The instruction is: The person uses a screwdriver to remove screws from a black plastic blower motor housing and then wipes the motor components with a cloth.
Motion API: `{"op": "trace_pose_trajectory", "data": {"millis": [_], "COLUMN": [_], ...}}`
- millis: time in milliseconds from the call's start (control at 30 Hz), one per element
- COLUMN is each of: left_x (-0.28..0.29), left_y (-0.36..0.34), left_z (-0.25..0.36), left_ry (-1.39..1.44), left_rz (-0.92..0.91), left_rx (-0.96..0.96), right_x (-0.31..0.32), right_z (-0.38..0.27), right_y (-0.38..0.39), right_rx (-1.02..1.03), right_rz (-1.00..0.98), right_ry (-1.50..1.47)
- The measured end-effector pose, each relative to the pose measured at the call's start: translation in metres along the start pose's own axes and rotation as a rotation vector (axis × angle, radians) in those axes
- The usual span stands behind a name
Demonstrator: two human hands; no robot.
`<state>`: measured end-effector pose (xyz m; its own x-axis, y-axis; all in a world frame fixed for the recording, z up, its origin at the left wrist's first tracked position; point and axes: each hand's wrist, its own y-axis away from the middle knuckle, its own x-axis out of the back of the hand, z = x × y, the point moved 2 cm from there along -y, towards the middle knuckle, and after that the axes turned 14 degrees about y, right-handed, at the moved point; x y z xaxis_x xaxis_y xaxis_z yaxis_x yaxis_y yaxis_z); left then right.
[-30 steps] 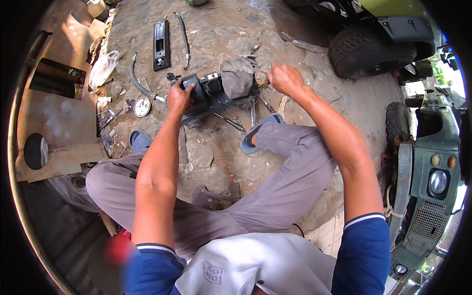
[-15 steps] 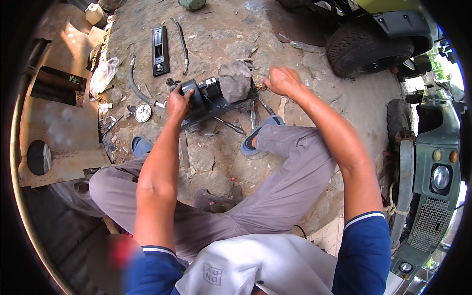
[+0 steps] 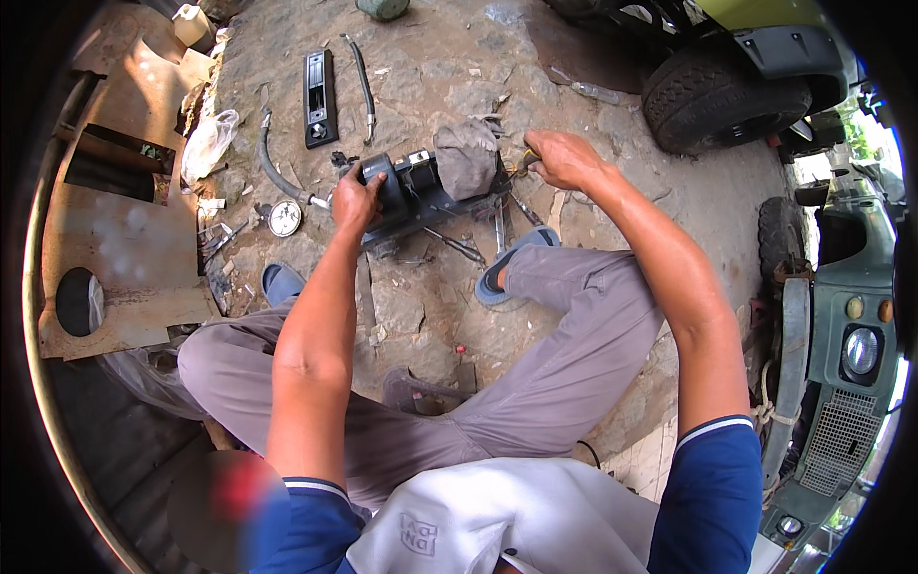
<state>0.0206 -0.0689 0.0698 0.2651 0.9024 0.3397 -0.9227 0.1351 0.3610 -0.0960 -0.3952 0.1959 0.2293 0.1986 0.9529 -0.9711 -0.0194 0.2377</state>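
Observation:
A long dark machine [image 3: 413,215] with a round cylinder lies on the stony ground in front of me. My left hand [image 3: 356,203] is closed round the cylinder's left end, thumb on top. A grey rag [image 3: 466,161] is draped over the machine's right part. Just right of the rag, my right hand [image 3: 569,163] is closed on a slim tool with a yellow and dark handle [image 3: 530,157]. Its working end is too small to make out, near the machine's right end. Below the machine lie a screwdriver [image 3: 457,247] and other thin tools.
Left of the machine lie a round white-faced gauge [image 3: 284,218] and a hose [image 3: 272,170]. Beyond it are a black rectangular panel [image 3: 319,100] and a second hose [image 3: 360,86]. A rusty metal sheet [image 3: 134,249] stands at left; a vehicle tyre [image 3: 712,100] is at upper right.
The whole view has shifted slightly. My left hand stays on the cylinder. My right hand has turned a little beside the machine's right end, and the tool's handle shows more clearly.

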Motion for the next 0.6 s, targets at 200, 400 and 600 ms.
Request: {"op": "trace_pose_trajectory", "data": {"millis": [200, 400, 600], "left_x": [0.001, 0.0, -0.004], "left_y": [-0.006, -0.005, -0.005], "left_z": [-0.007, -0.003, -0.002], "left_ry": [-0.008, -0.056, -0.028], "left_rz": [0.011, 0.016, -0.005], "left_rx": [0.011, -0.018, 0.009], "right_x": [0.012, -0.002, 0.006], "right_z": [-0.02, -0.014, -0.02], "right_y": [-0.006, -0.008, -0.003], "right_rx": [-0.257, -0.11, -0.144], "right_rz": [-0.085, -0.031, -0.063], "right_ry": [-0.036, 0.006, -0.034]}}
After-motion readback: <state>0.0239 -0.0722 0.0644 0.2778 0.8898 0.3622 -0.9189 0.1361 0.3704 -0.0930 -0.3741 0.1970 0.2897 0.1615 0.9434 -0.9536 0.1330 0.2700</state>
